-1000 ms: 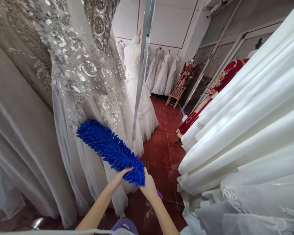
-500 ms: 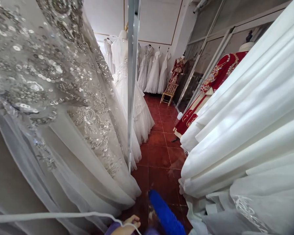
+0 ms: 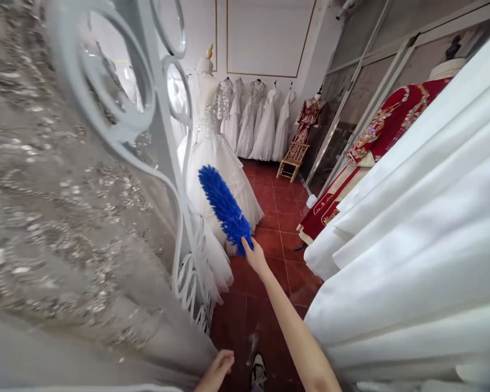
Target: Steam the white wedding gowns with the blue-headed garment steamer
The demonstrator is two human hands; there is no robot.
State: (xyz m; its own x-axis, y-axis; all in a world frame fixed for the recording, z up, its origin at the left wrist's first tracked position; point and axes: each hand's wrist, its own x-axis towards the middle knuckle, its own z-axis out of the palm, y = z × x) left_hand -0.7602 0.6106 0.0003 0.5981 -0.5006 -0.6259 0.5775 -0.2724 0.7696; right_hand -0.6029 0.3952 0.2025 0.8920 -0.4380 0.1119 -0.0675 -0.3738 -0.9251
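fingers (image 3: 245,245) of your right hand (image 3: 255,258): closed narrow round lower end of the blue duster (image 3: 224,204). handle not seen. your left hand (image 3: 218,371) hangs low, fingers loosely curled, nothing visible in them; it's nr the sequined gown (image 3: 85,245), can't tell if touching.

duster loc: mid view, past the scrollwork frame (image 3: 162,103), slanting up & left across the full-skirted gown (image 3: 226,158). pile vs skirt: contact unclear.

why so: gripping 1 end prob leaves nearly all the pile free & gives you max reach w/ r arm stretched fwd. l hand prob tucked low b/c aisle's tight, fabric both sides. full-skirted gown is on a form, prob so bodice & skirt hold shape; near red outfit (image 3: 392,117) on a form too, likely same reason. back-row gowns (image 3: 265,130) hang side by side agst far wall, prob to save floor.

counts: 2 hands, both yours. 1 duster. 1 shoe (image 3: 258,371) showing, on red floor tiles (image 3: 271,277). 1 full-skirted gown. 2 red outfits: the near one, plus far red outfit (image 3: 309,114) w/ 1 chair (image 3: 293,161) just in front. back row approx 5, overlaps so not exact. white skirts (image 3: 408,261) on r: layers merge, no. can't be told.
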